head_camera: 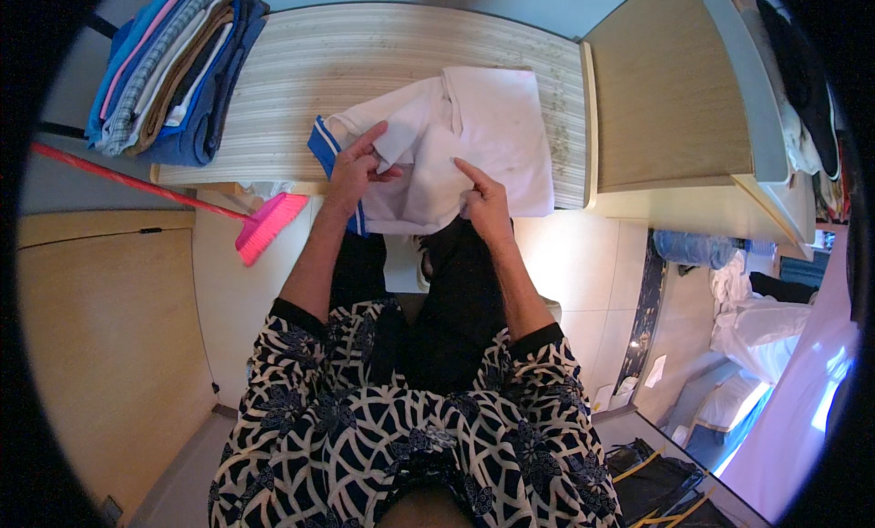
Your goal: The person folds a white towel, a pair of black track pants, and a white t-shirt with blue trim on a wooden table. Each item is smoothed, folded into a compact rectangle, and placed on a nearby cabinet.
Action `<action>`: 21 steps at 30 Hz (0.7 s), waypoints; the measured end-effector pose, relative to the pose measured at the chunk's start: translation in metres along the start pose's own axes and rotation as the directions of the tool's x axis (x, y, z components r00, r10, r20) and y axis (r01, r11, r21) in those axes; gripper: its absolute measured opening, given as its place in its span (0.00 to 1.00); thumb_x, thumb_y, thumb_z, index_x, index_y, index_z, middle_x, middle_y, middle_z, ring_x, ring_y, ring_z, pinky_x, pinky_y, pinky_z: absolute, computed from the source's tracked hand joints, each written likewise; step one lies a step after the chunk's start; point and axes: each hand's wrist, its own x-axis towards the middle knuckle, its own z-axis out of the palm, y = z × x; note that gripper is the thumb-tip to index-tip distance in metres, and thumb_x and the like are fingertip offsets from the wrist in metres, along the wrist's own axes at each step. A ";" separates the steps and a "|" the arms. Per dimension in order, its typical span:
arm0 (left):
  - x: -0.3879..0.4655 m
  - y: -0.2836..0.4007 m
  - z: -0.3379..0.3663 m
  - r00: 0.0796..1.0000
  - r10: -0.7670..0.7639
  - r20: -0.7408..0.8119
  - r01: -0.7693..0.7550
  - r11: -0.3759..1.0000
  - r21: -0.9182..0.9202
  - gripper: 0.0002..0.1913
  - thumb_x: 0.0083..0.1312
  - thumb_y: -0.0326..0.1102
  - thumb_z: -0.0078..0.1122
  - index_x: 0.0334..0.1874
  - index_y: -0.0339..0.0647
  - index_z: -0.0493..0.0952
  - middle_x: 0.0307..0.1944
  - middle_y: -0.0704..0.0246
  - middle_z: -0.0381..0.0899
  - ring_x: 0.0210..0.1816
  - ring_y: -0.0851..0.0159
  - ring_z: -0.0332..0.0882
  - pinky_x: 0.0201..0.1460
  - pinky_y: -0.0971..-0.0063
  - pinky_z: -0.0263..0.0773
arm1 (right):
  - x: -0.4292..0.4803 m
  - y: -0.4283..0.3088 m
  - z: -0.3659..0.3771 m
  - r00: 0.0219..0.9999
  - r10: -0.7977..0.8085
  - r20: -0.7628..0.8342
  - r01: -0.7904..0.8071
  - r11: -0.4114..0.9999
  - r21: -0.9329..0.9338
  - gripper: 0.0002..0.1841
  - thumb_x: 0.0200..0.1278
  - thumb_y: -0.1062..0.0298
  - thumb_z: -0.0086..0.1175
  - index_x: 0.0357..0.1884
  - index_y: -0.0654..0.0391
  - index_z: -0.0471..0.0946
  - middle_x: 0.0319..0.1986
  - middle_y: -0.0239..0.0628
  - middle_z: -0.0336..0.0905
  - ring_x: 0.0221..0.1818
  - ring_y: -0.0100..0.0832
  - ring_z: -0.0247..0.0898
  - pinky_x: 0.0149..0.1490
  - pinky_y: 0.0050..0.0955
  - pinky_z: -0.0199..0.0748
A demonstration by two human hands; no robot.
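A white cloth garment with blue trim striped in white lies partly folded on the bench top, its near edge reaching over my knees. My left hand rests at the garment's left side, near the blue trim. Its fingers are spread around a raised white flap, and I see no firm grip. On the right, my right hand lies over the near part of the cloth. The index finger points out along the fabric while the other fingers curl under. Whether those curled fingers pinch the cloth is hidden.
A stack of folded clothes stands at the left end of the striped bench top. Below it leans a pink broom with a red handle. A wooden cabinet side rises at the right. A blue water bottle lies farther right.
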 end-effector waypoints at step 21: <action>0.020 0.012 0.017 0.637 0.751 0.174 -0.111 -0.134 0.985 0.18 0.43 0.36 0.68 0.40 0.47 0.79 0.53 0.65 0.73 0.54 0.54 0.71 0.49 0.58 0.68 | -0.022 -0.076 -0.054 0.693 -0.719 0.058 0.502 0.423 -0.754 0.10 0.43 0.79 0.59 0.31 0.57 0.76 0.57 0.45 0.68 0.63 0.49 0.59 0.62 0.43 0.57</action>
